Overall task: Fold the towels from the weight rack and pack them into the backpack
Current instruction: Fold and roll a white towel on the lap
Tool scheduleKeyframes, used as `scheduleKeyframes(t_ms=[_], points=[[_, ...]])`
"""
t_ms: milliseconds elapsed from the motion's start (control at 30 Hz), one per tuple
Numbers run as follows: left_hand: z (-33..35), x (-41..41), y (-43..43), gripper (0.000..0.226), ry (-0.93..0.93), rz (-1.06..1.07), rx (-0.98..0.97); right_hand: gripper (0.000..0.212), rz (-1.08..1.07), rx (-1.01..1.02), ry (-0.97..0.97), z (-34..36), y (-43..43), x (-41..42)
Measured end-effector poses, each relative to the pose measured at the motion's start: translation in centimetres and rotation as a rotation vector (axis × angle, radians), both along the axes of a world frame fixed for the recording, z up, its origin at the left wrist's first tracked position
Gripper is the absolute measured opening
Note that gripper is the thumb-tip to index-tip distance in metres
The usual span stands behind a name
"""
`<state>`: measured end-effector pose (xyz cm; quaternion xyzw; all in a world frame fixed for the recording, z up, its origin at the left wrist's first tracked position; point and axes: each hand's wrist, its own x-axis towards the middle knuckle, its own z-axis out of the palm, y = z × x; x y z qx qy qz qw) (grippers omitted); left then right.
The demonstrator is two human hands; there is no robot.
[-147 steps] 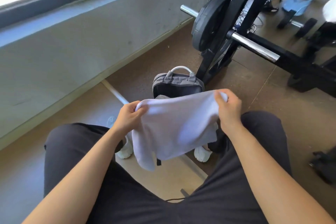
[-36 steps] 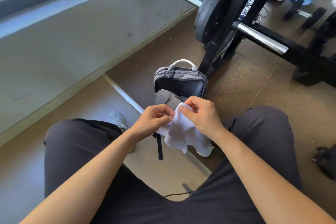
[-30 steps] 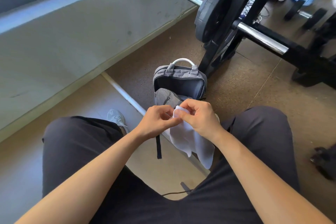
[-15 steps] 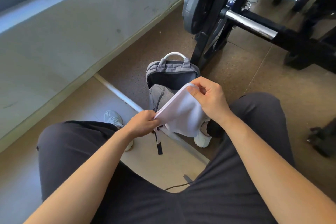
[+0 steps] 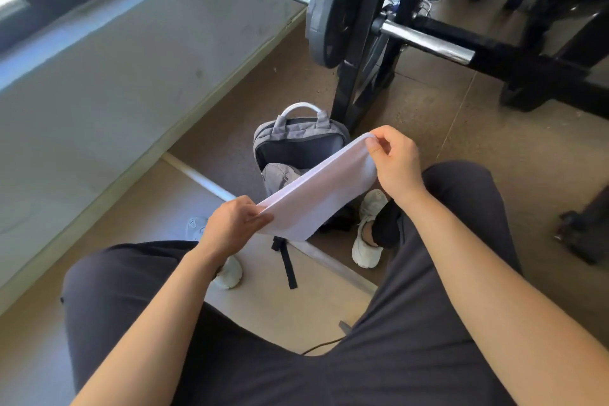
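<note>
A folded white towel [image 5: 318, 196] is stretched in the air between my hands, above my knees. My left hand [image 5: 234, 224] pinches its near lower corner. My right hand [image 5: 393, 160] pinches its far upper corner. Behind and below the towel a grey backpack [image 5: 298, 137] stands on the floor between my feet, its main compartment unzipped and its front flap hanging forward. The towel hides part of the backpack's opening.
A black weight rack [image 5: 400, 26] with a barbell [image 5: 425, 41] and plate [image 5: 329, 10] stands just behind the backpack. A grey wall [image 5: 115, 76] runs along the left. My white shoes [image 5: 367, 231] flank the backpack. A dark object [image 5: 585, 227] sits on the floor at right.
My hands were together at the towel's top a second ago; they have since drawn apart, pulling the folded towel taut along a diagonal. The view has tilted slightly.
</note>
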<state>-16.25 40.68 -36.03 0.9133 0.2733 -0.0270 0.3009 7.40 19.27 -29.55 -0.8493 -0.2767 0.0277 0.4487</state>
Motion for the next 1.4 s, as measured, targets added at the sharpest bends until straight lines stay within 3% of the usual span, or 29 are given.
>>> scheduleKeyframes(t_ms=[200,367,533,700,800,900,1167,1400], points=[[2.0,-0.7,-0.2,0.012,-0.485,0.162,-0.128,0.018,-0.208,0.023,0.16,-1.2,0.2,1.3],[3.6,-1.0,-0.4,0.017,-0.606,0.434,-0.433,0.02,-0.266,-0.002,0.192,-1.5,0.1,1.6],[4.6,-1.0,-0.1,0.017,-0.669,0.559,-0.576,0.018,-0.242,-0.002,0.202,-1.5,0.2,1.4],[5.0,-1.3,0.7,0.023,-0.767,0.647,-0.494,0.017,-0.193,-0.018,0.245,-1.6,0.4,1.2],[4.3,-1.4,1.4,0.035,-0.686,0.704,-0.326,0.015,-0.183,-0.027,0.271,-1.9,0.6,0.7],[3.6,-1.4,1.4,0.01,-0.539,0.71,-0.255,0.013,-0.159,-0.03,0.284,-2.3,1.2,-0.1],[4.0,-0.7,0.8,0.03,-0.535,0.672,-0.499,0.012,-0.097,0.008,0.365,-2.1,1.7,-1.2],[5.5,0.3,-2.3,0.021,-0.448,0.412,-0.77,0.009,0.229,0.085,0.521,-0.1,2.2,-5.0]])
